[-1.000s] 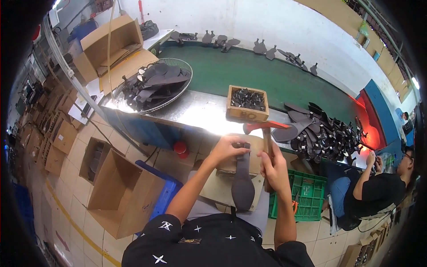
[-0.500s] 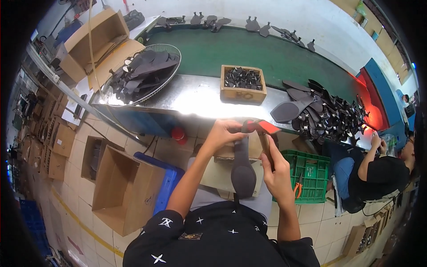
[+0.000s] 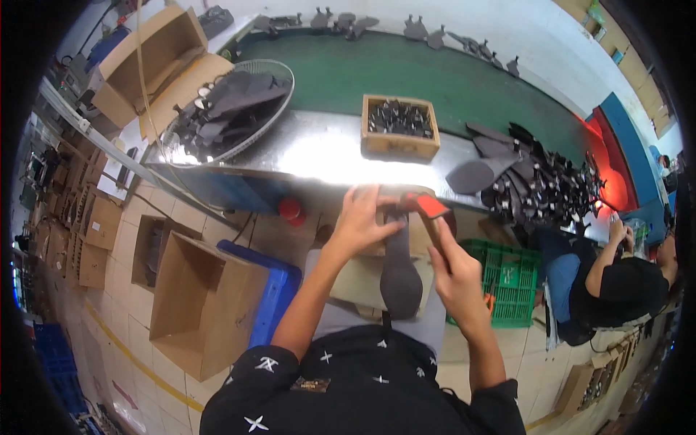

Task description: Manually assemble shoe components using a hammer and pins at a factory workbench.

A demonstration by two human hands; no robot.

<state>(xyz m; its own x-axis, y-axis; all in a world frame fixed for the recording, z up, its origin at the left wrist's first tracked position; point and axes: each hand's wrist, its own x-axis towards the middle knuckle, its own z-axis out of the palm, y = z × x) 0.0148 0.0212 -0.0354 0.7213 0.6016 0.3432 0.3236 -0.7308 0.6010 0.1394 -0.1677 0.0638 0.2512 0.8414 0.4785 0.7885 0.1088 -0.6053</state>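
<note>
A dark grey shoe sole (image 3: 401,284) lies lengthwise in front of me, its rounded wide end toward my body. My left hand (image 3: 360,223) grips its far, narrow end, thumb across the top. In my right hand (image 3: 458,275) is a hammer (image 3: 429,206) with a red-marked head, its handle wrapped by my fingers. The hammer head is over the sole's far end, close to my left fingertips; I cannot tell whether it touches. Beneath the sole is a pale work block (image 3: 355,281), partly hidden by my arms.
Ahead, a metal ledge borders a green conveyor belt (image 3: 333,80). On the ledge are a wooden box of small dark parts (image 3: 399,148), a wire basket of soles (image 3: 286,101) and a heap of soles (image 3: 536,185). A green crate (image 3: 511,272) and co-worker (image 3: 627,286) are at right, cardboard boxes (image 3: 239,304) left.
My left hand has shifted slightly, its fingers more spread around the sole's far end. The hammer has dropped a little and turned, and my right hand has moved slightly right.
</note>
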